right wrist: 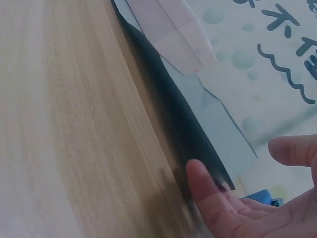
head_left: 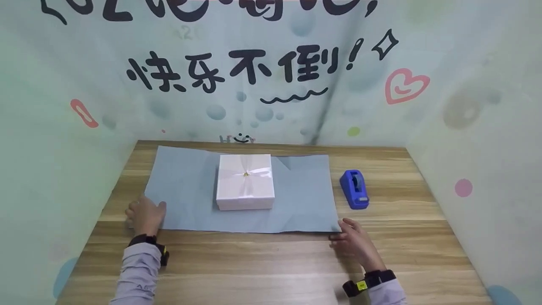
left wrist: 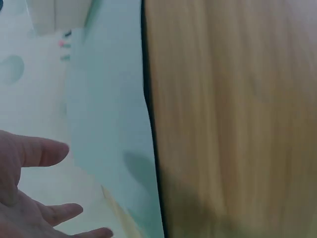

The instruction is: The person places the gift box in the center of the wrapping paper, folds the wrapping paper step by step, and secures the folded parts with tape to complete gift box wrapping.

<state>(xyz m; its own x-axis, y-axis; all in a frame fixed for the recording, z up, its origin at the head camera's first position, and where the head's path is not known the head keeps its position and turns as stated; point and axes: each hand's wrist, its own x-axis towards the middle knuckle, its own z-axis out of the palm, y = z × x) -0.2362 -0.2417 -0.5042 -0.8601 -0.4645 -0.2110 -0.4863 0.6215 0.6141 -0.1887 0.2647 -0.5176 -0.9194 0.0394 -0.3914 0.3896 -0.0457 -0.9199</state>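
A sheet of blue-grey paper [head_left: 184, 190] lies spread on the wooden table, and a white square gift box [head_left: 243, 203] with a pale ribbon bow stands on it near the middle. At the sheet's lower left corner is my left hand [head_left: 145, 215], its thumb and fingers spread apart in the left wrist view. My right hand [head_left: 360, 245] is at the lower right corner, fingertips close to the paper's edge. In the right wrist view its thumb stands away from the fingers, with no paper pinched between them. Whether either hand touches the sheet is hard to tell.
A blue tape dispenser [head_left: 355, 189] stands on the table [head_left: 254, 267] just right of the paper. Printed cloth [head_left: 271, 118] with lettering and drawings rises behind the table, with similar walls at both sides.
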